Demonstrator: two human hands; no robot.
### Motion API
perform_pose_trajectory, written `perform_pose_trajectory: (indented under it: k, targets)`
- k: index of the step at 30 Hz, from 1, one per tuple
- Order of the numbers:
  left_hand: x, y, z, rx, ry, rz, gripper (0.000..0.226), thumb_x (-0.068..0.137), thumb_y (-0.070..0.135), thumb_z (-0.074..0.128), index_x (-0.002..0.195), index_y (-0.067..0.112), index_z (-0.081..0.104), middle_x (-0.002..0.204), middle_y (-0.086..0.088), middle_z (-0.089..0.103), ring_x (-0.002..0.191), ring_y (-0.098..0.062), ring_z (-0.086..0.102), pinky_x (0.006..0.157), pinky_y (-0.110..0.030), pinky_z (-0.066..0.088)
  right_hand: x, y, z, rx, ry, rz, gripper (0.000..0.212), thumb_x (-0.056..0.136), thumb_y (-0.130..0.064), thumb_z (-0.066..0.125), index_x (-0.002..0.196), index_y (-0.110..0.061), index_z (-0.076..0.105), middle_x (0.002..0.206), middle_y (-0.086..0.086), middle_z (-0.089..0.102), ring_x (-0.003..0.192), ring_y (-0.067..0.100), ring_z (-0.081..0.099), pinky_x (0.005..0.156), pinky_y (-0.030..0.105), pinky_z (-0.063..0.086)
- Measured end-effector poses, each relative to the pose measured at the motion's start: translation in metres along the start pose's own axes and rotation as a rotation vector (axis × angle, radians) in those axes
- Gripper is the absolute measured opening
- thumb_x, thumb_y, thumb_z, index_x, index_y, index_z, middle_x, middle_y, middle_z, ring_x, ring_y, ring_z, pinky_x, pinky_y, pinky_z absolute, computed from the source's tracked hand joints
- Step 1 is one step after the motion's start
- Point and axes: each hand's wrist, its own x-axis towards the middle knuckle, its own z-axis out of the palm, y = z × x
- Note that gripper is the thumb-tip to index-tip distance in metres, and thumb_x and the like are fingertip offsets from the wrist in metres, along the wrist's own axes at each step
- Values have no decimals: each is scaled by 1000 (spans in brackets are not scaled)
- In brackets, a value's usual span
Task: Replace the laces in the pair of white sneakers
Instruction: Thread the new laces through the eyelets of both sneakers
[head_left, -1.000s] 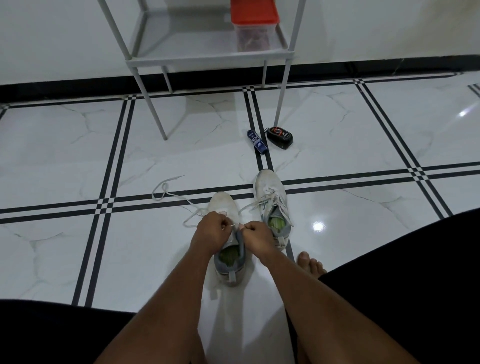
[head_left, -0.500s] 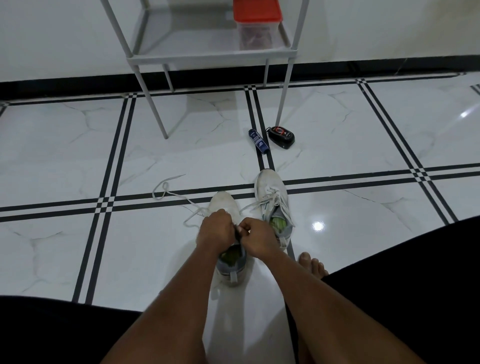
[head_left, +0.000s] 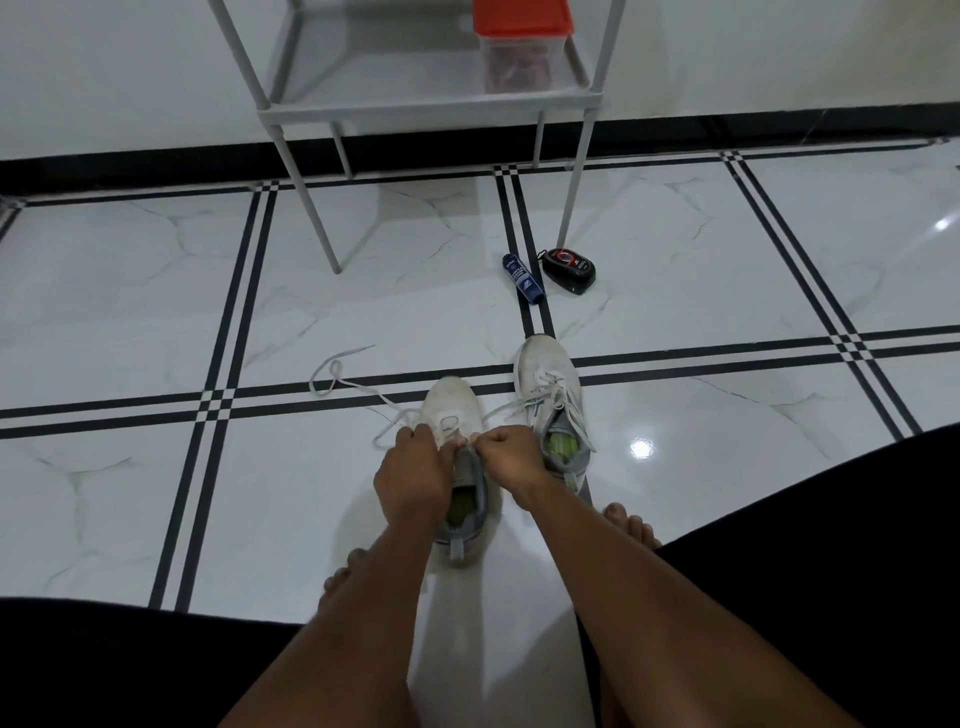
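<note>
Spreading across everything, white tiled floor with black double lines. Standing at the far wall, grey rack, carrying a red-lidded box. Lying side by side mid-floor, toes away: near sneaker and far sneaker, the far one laced. Curling over the near sneaker's eyelets, left hand and right hand, each pinching the lace, which is trailing off in a loop to the left. Resting beyond the sneakers, black case beside blue tube.
</note>
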Motion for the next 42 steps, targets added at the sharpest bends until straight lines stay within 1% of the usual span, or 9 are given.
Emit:
perform_pose_trajectory:
  k: [8, 11, 14, 17, 24, 27, 32, 36, 42]
  targets:
    - [-25, -30, 15, 31, -88, 123, 47, 106, 59, 41, 99, 16, 60, 97, -6, 66, 89, -32, 68, 69, -38, 46, 1, -47, -22, -149, -52, 43, 20, 85, -21, 67, 80, -2, 71, 72, 7, 72, 70, 24, 74, 60, 37, 54]
    - [-23, -31, 14, -74, -92, 84, 44, 101, 59, 52, 110, 15, 54, 98, -8, 68, 90, -35, 69, 69, -38, 47, -2, -87, -60, 710, -435, 120, 8, 100, -18, 68, 95, -11, 71, 85, 0, 70, 78, 13, 67, 68, 29, 50]
    - [-23, -27, 5, -237, -53, 22, 55, 91, 56, 71, 123, 18, 47, 113, -5, 59, 92, -31, 66, 71, -38, 53, 7, -97, -83, 1291, -258, 148, 22, 105, -27, 66, 115, -8, 70, 90, 1, 66, 69, 9, 61, 63, 22, 54]
    - [-23, -27, 7, -237, -49, 60, 46, 90, 57, 71, 108, 19, 51, 107, -2, 50, 86, -26, 60, 67, -37, 50, 6, -71, -57, 654, 64, 276, 46, 99, -43, 73, 112, 0, 67, 93, 10, 69, 62, 17, 67, 60, 30, 61]
    - [-26, -34, 15, -283, 4, 101, 43, 103, 60, 47, 100, 22, 68, 96, 5, 60, 85, -19, 63, 73, -38, 56, -13, -30, -2, -325, 8, -77, 44, 93, -31, 72, 55, -12, 59, 53, 1, 58, 51, 18, 58, 57, 32, 49]
    - [-24, -37, 17, -241, -6, 91, 44, 108, 53, 38, 97, 23, 68, 97, 5, 60, 86, -22, 64, 74, -40, 56, -12, -41, -9, -241, -78, -16, 26, 85, -13, 69, 61, -13, 59, 60, 1, 56, 51, 15, 48, 52, 28, 38]
    - [-23, -40, 18, -301, -39, 61, 21, 103, 42, 56, 108, 28, 71, 107, 7, 61, 90, -21, 67, 79, -37, 55, -9, -82, -58, 1210, -348, 166, 7, 98, -21, 72, 99, -14, 70, 86, -3, 65, 65, 7, 52, 61, 22, 42]
    - [-22, -38, 20, -331, -73, 39, 21, 102, 43, 58, 112, 29, 70, 111, 7, 60, 93, -21, 67, 82, -38, 55, -10, -59, -45, 525, 124, 136, 38, 97, -43, 77, 94, -6, 71, 82, 7, 72, 63, 17, 67, 67, 33, 63]
    - [-20, -38, 23, -301, -76, 35, 21, 101, 41, 59, 114, 29, 70, 113, 7, 59, 95, -21, 67, 81, -37, 54, -17, -12, 0, -182, 32, -62, 59, 89, -55, 76, 52, -15, 54, 48, 0, 55, 48, 15, 58, 55, 34, 50]
